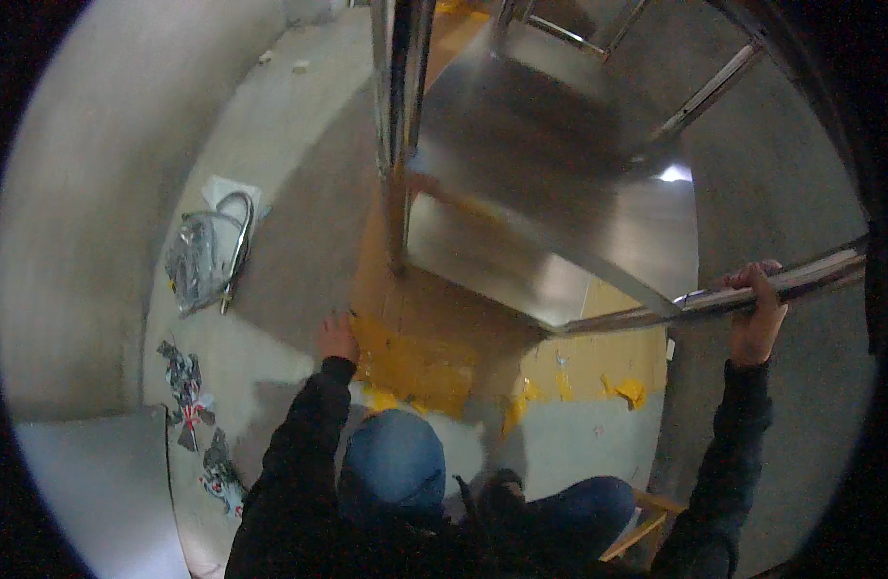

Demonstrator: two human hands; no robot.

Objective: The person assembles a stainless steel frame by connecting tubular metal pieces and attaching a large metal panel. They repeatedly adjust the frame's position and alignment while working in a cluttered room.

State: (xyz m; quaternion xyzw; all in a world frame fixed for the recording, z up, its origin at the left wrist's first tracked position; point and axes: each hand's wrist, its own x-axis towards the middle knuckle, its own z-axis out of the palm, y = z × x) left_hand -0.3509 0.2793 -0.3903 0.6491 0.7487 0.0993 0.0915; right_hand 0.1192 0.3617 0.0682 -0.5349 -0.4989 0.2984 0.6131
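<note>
My right hand (756, 314) is closed around a shiny metal bar (811, 275) at the right, part of a stainless steel rack (560, 183) that fills the upper middle of the view. My left hand (337, 338) rests flat on the corner of a brown cardboard sheet (434, 328) with yellow tape (415, 372), lying on the floor under the rack. Its fingers look spread and it holds nothing. Both arms wear dark sleeves. My knees in blue jeans (396, 463) show below.
On the concrete floor to the left lie a curved metal tube on clear plastic wrap (208, 256) and torn printed scraps (188, 391). A grey wall curves along the left side. A wooden piece (647, 526) sits at the lower right.
</note>
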